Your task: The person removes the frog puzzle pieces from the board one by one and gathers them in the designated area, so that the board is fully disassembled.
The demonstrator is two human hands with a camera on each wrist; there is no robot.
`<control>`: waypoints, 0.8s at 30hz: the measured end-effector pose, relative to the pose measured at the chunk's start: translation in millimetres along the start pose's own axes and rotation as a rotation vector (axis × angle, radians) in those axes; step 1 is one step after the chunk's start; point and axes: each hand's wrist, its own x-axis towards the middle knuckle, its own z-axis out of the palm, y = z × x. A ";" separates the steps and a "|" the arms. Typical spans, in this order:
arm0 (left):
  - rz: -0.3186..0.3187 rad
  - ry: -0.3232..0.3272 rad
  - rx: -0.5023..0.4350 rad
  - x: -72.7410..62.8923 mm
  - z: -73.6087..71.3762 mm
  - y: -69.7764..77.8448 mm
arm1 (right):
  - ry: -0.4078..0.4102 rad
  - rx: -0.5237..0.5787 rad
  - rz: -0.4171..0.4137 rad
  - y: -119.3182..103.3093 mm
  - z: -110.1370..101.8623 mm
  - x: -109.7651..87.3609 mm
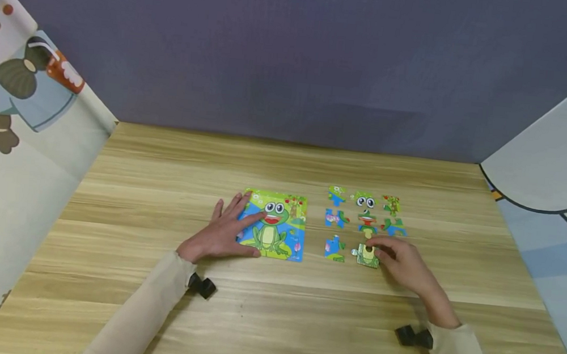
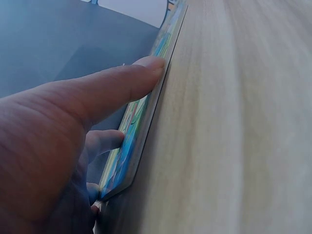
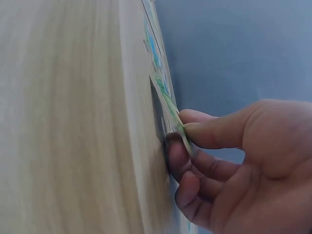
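A square frog picture board [image 1: 285, 240] lies flat on the wooden table, left of several loose puzzle pieces. My left hand [image 1: 224, 234] rests on its left part with spread fingers; the left wrist view shows the thumb [image 2: 141, 73] on the board's near edge. My right hand [image 1: 405, 265] pinches a green frog-belly puzzle piece [image 1: 367, 258] between thumb and fingers. In the right wrist view this piece [image 3: 168, 105] is tilted, one edge raised off the table.
Loose pieces stand in rows to the right of the board: a frog-eyes piece [image 1: 365, 201], a red-mouth piece [image 1: 367, 221] and a blue-green corner piece [image 1: 334, 248] among them. A dark panel [image 1: 295, 58] borders the table's [image 1: 269, 324] far edge; printed cloths hang at both sides.
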 end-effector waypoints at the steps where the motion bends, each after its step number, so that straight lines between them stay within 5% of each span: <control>1: 0.001 0.001 0.002 -0.1 0.3 -0.5 | 0.002 -0.018 -0.003 -1.0 0.2 0.0; 11: 0.004 -0.001 -0.001 -0.3 0.4 -0.8 | 0.033 -0.130 -0.042 -5.0 1.6 -3.4; 24: 0.003 -0.002 -0.003 -0.8 -0.2 -0.2 | 0.036 -0.143 -0.030 -6.3 2.6 -6.1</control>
